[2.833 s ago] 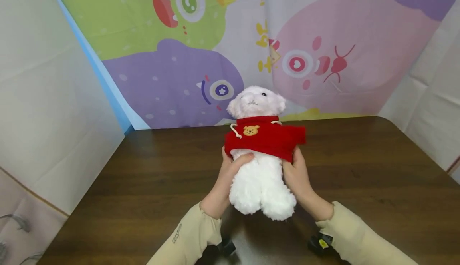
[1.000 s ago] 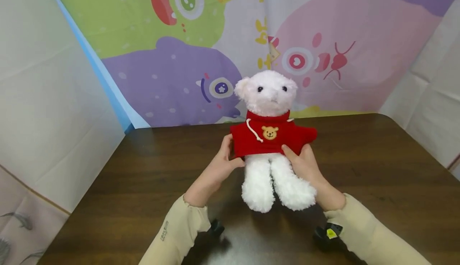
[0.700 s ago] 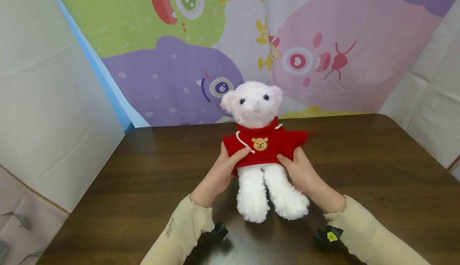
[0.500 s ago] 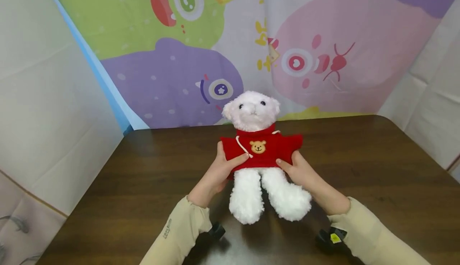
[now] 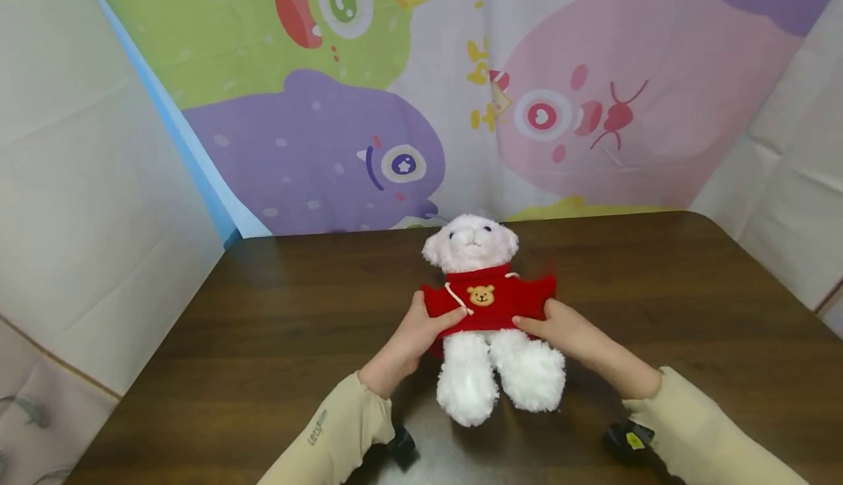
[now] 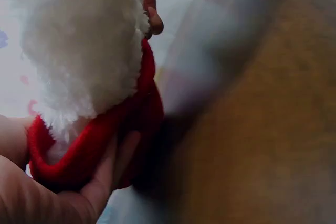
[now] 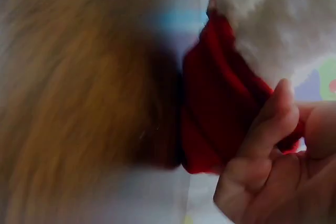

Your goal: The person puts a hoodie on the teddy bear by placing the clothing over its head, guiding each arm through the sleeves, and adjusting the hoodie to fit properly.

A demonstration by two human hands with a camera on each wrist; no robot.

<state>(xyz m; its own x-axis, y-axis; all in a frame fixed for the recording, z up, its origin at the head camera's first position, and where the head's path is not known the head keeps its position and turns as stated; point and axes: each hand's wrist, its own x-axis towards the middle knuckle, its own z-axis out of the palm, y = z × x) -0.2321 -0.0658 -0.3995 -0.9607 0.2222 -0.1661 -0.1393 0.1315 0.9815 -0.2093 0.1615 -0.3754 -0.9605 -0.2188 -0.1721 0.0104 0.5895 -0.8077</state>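
A white plush bear [image 5: 469, 382] in a red hoodie [image 5: 497, 313] is held upright, tilted slightly back, over the table. My left hand [image 5: 415, 335] grips the hoodie's side, thumb in front near the white drawstring [image 5: 456, 296] and fingers behind. On the other side my right hand [image 5: 571, 333] grips the hoodie with its thumb on the front hem. In the left wrist view, the left fingers [image 6: 102, 174] lie on the red cloth below white fur. The right wrist view shows the right fingers [image 7: 268, 124] curled at the hem. Whether the bear touches the table cannot be told.
The dark wooden table [image 5: 263, 353] spreads around the bear. Behind it hangs a cartoon-printed cloth [image 5: 369, 126], with pale cloth walls [image 5: 85, 178] at left and right. Black wrist devices [image 5: 628, 441] sit under both sleeves.
The left hand shifted its hold from the bear's lower body to the hoodie's side, and the right thumb moved onto the hem. The bear rose, then came down lower toward the table.
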